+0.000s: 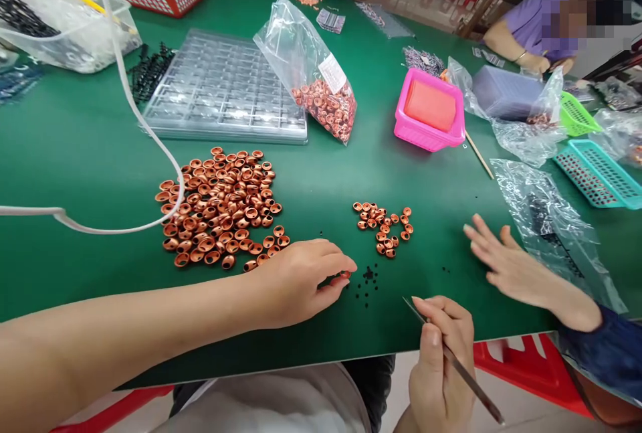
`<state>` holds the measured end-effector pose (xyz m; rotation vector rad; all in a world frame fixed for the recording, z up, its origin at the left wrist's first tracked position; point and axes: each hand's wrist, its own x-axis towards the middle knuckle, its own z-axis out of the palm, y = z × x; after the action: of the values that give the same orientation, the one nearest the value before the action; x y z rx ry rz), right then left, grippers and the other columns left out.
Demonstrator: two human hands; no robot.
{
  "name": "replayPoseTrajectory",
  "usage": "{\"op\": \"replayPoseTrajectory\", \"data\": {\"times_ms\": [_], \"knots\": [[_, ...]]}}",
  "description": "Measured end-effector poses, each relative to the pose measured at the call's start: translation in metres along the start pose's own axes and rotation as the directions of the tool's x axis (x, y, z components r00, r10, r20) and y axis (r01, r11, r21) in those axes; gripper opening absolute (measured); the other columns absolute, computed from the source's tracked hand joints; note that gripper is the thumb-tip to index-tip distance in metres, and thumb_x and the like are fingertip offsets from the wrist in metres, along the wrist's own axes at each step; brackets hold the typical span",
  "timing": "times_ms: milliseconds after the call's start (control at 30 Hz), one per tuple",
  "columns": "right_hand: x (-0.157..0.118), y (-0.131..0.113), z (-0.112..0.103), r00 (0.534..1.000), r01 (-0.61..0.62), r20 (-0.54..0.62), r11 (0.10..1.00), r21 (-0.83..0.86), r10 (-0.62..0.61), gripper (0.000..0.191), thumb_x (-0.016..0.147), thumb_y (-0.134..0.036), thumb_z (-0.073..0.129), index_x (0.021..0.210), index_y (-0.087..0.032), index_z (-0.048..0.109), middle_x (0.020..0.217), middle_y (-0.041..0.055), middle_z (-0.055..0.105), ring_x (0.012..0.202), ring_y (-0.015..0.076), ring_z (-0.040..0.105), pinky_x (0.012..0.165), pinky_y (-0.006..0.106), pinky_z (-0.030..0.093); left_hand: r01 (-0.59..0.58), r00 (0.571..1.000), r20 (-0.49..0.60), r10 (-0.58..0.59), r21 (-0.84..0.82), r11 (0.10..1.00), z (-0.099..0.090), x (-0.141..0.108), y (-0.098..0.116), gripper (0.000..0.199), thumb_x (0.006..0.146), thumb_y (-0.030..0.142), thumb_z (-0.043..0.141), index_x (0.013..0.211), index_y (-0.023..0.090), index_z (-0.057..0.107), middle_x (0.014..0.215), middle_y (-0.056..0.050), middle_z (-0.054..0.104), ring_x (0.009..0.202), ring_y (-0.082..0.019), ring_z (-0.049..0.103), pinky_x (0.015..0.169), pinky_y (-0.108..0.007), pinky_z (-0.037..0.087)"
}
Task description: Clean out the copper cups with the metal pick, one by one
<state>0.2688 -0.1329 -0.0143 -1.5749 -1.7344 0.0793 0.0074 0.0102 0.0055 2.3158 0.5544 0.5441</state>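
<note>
Pointed metal tool (469, 375), slanted, tip forward-left

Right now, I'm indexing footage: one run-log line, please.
left hand: fingers on copper-coloured piece | right hand: slim metal tool | between: loose black dots | beyond dots: small copper-coloured cluster

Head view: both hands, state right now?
Left hand: closed, small copper-coloured cup pinched in the fingertip grip.
Right hand: closed, holding tweezers; whether their tips meet can't be told.
</note>
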Motion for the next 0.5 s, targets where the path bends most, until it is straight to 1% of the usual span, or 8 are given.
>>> {"op": "replayPoseTrajectory", "data": {"times_ms": [67, 100, 167, 233, 267, 333, 400, 500], "knots": [[-0.009, -0.018, 0.007, 1.000, -0.019, -0.007, 1.000, 0.009, 0.019, 0.027, 0.090, -0.043, 0.050, 0.105, -0.028, 0.067, 0.091, 0.0081, 0.060, 0.088, 0.0261, 0.063, 0.060, 0.039, 0.053, 0.010, 1.000, 0.005, -0.010, -0.010, 1.000, 0.001, 0.000, 0.000, 0.021, 0.092, 0.015, 0.048, 0.105, 0.016, 0.064, 0.093, -0.006, 0.067, 0.089, -0.017, 0.061, 0.077, -0.028, 0.051], [-0.012, -0.028, 0.012, 0.999, -0.041, -0.024, 0.999, 0.019, 0.041, 0.028, 0.091, -0.038, 0.049, 0.110, -0.025, 0.066, 0.091, 0.0085, 0.060, 0.086, 0.0247, 0.063, 0.059, 0.037, 0.053, 0.018, 1.000, 0.011, -0.018, -0.013, 1.000, 0.002, 0.000, 0.001, 0.022, 0.092, 0.015, 0.047, 0.106, 0.016, 0.063, 0.095, -0.006, 0.067, 0.090, -0.018, 0.061, 0.078, -0.029, 0.051], [-0.013, -0.046, 0.023, 0.971, -0.168, -0.150, 0.977, 0.133, 0.187, 0.028, 0.093, -0.029, 0.045, 0.112, -0.021, 0.064, 0.087, 0.0086, 0.062, 0.084, 0.0233, 0.063, 0.060, 0.037, 0.056, 0.044, 0.999, 0.027, -0.044, -0.013, 0.999, 0.003, 0.000, 0.001, 0.022, 0.091, 0.015, 0.047, 0.109, 0.016, 0.061, 0.097, -0.006, 0.066, 0.091, -0.018, 0.061, 0.078, -0.029, 0.051], [-0.008, -0.059, 0.032, 0.940, -0.207, -0.200, 0.929, 0.307, 0.276, 0.026, 0.094, -0.025, 0.042, 0.107, -0.020, 0.064, 0.085, 0.0088, 0.063, 0.086, 0.0230, 0.063, 0.062, 0.038, 0.058, 0.080, 0.996, 0.032, -0.080, -0.005, 0.997, 0.003, 0.000, 0.002, 0.022, 0.091, 0.017, 0.048, 0.110, 0.015, 0.059, 0.097, -0.006, 0.066, 0.089, -0.018, 0.061, 0.078, -0.030, 0.050], [-0.004, -0.063, 0.036, 0.928, -0.239, -0.184, 0.896, 0.375, 0.325, 0.024, 0.093, -0.023, 0.043, 0.105, -0.019, 0.064, 0.090, 0.0100, 0.064, 0.089, 0.0229, 0.063, 0.064, 0.039, 0.059, 0.096, 0.995, 0.031, -0.096, -0.001, 0.995, 0.003, 0.000, 0.002, 0.021, 0.090, 0.017, 0.049, 0.109, 0.015, 0.059, 0.097, -0.006, 0.066, 0.087, -0.018, 0.061, 0.076, -0.030, 0.050], [0.002, -0.067, 0.041, 0.911, -0.278, -0.155, 0.848, 0.452, 0.381, 0.020, 0.092, -0.020, 0.047, 0.100, -0.019, 0.065, 0.099, 0.0102, 0.064, 0.091, 0.0215, 0.065, 0.067, 0.039, 0.062, 0.114, 0.993, 0.022, -0.114, 0.002, 0.994, 0.003, 0.000, 0.002, 0.018, 0.089, 0.019, 0.051, 0.105, 0.015, 0.059, 0.093, -0.005, 0.066, 0.083, -0.017, 0.061, 0.074, -0.029, 0.049], [0.007, -0.069, 0.043, 0.898, -0.324, -0.113, 0.813, 0.484, 0.425, 0.014, 0.090, -0.019, 0.053, 0.097, -0.019, 0.065, 0.103, 0.0094, 0.063, 0.091, 0.0201, 0.067, 0.069, 0.037, 0.064, 0.108, 0.994, 0.018, -0.107, -0.007, 0.994, 0.002, 0.001, 0.002, 0.014, 0.089, 0.019, 0.052, 0.101, 0.016, 0.060, 0.089, -0.004, 0.066, 0.080, -0.016, 0.060, 0.071, -0.028, 0.048], [0.008, -0.069, 0.044, 0.875, -0.391, -0.060, 0.774, 0.497, 0.481, 0.010, 0.084, -0.021, 0.063, 0.094, -0.021, 0.065, 0.102, 0.0073, 0.064, 0.083, 0.0187, 0.070, 0.071, 0.036, 0.064, 0.084, 0.996, 0.022, -0.083, -0.034, 0.996, 0.003, 0.003, 0.001, 0.014, 0.090, 0.018, 0.051, 0.098, 0.016, 0.061, 0.088, -0.004, 0.065, 0.081, -0.016, 0.059, 0.072, -0.028, 0.048]]}}
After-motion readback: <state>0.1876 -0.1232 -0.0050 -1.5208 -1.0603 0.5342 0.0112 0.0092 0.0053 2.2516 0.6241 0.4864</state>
